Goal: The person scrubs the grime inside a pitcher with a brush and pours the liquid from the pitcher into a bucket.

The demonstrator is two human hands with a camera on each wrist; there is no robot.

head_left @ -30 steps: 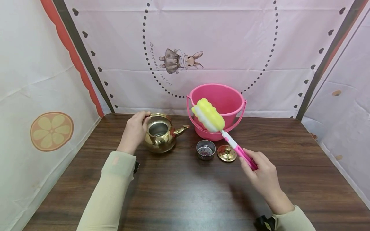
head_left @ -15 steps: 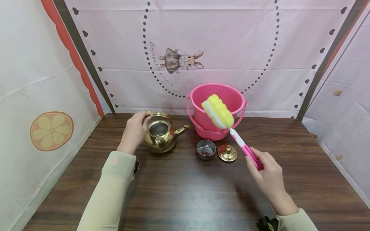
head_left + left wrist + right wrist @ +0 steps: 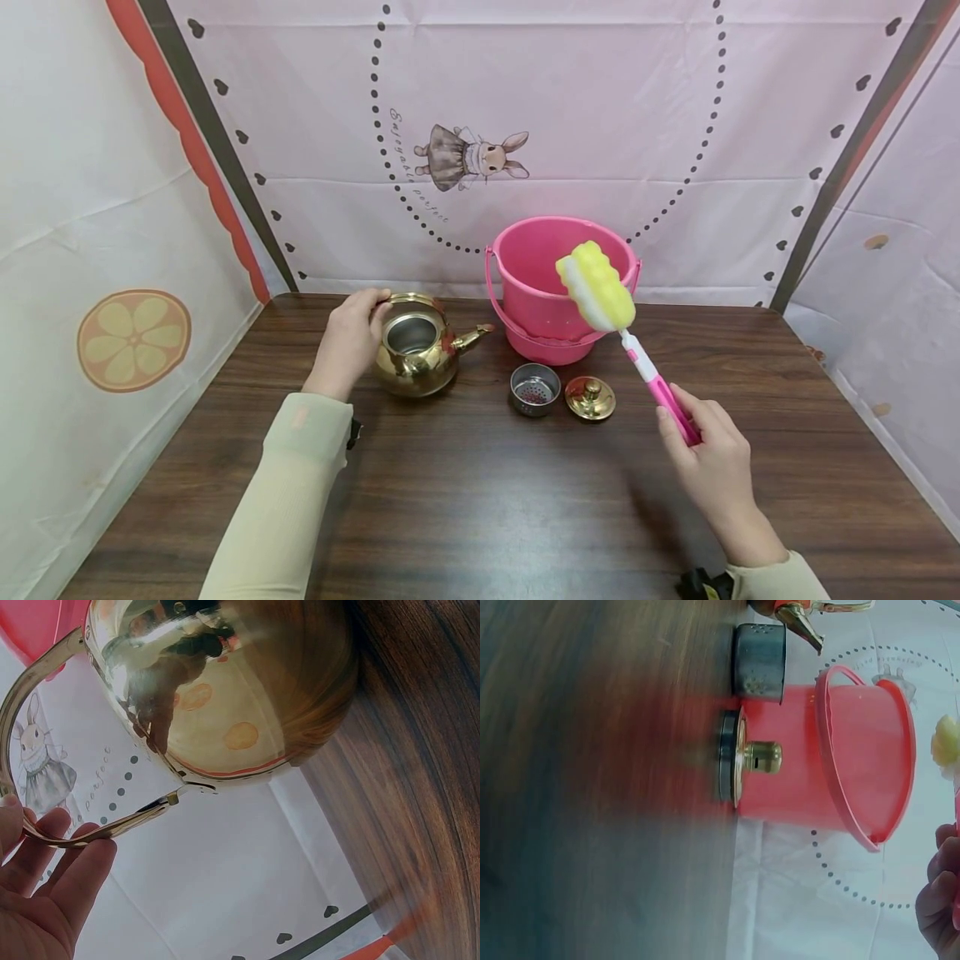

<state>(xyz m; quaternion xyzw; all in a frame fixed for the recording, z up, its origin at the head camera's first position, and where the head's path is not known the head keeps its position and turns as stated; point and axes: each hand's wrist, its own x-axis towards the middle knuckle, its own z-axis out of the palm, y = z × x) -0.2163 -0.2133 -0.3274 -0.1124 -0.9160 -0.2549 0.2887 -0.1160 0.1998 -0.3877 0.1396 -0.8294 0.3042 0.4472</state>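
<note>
A gold teapot [image 3: 417, 367] stands lidless at the left of the table, its spout pointing right. My left hand [image 3: 348, 337] holds its arched handle; in the left wrist view the fingers [image 3: 86, 881] and thumb pinch the handle [image 3: 120, 825]. My right hand [image 3: 712, 471] grips the pink handle of a sponge brush [image 3: 596, 287], raised above the table. The brush's yellow and white sponge head overlaps the bucket's right side in the head view. Between teapot and right hand sit a perforated steel strainer [image 3: 534, 390] and the gold lid [image 3: 590, 398], knob up.
A pink bucket [image 3: 536, 308] with its handle lowered stands at the back, behind the strainer and lid. Printed cloth [image 3: 600, 125] hangs behind the wooden table [image 3: 480, 500] and along both sides.
My right hand has carried the sponge brush to the right, away from the bucket's middle. My left hand and the teapot have stayed in place.
</note>
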